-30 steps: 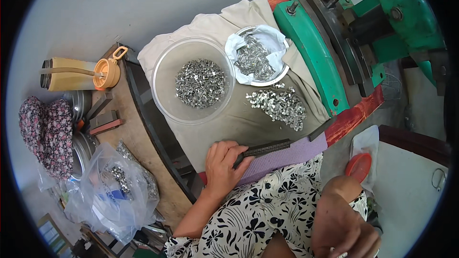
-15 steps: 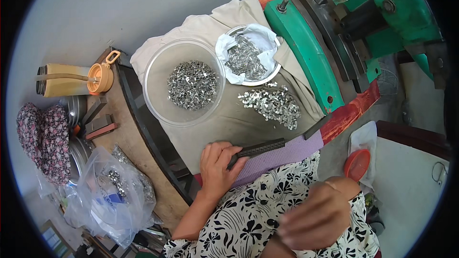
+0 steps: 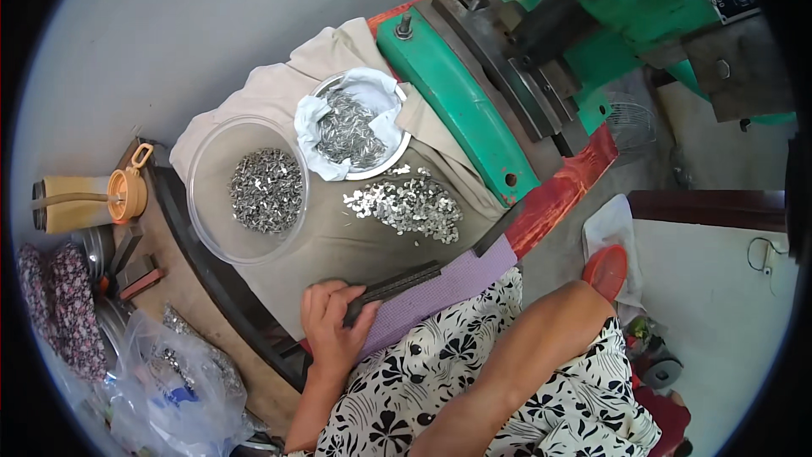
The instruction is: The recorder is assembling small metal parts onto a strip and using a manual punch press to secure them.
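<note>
The dark bar [image 3: 397,282] is held at its left end in the closed grip of the left hand [image 3: 332,322]. It is placed along the purple mat [image 3: 448,289], near the pile of shiny pieces [image 3: 410,207]. The right forearm [image 3: 516,364] is seen, but the right hand is outside the view; its state cannot be told.
</note>
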